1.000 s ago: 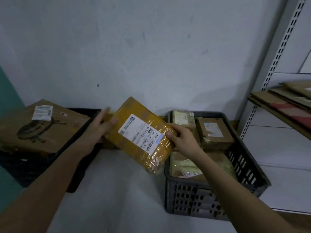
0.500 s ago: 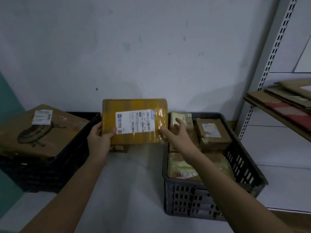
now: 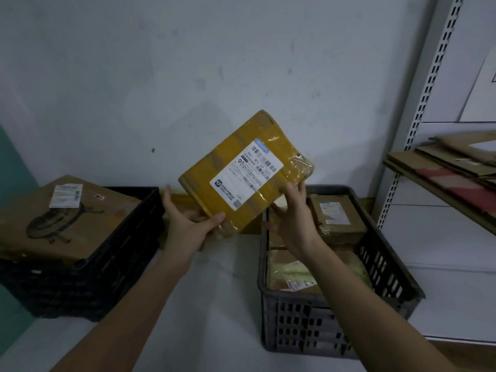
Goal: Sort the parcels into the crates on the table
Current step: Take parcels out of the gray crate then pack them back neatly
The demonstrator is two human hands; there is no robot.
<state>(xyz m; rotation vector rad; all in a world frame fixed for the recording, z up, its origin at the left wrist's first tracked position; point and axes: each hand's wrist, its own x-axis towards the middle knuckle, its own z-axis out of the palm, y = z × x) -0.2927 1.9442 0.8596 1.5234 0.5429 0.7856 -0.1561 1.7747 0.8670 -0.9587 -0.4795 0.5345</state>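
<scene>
Yellow parcel (image 3: pixel 243 173) held in air btwn crates, tilted; left hand (image 3: pixel 188 226) and right hand (image 3: pixel 292 218) both closed on its lower edges. Grey crate (image 3: pixel 335 326) has several parcels, black crate (image 3: pixel 88 277) one big box (image 3: pixel 61 218). This one unsorted yet.

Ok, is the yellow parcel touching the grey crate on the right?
Apart. The head view shows the yellow parcel held up by the left hand and right hand, clear above the grey crate.
</scene>
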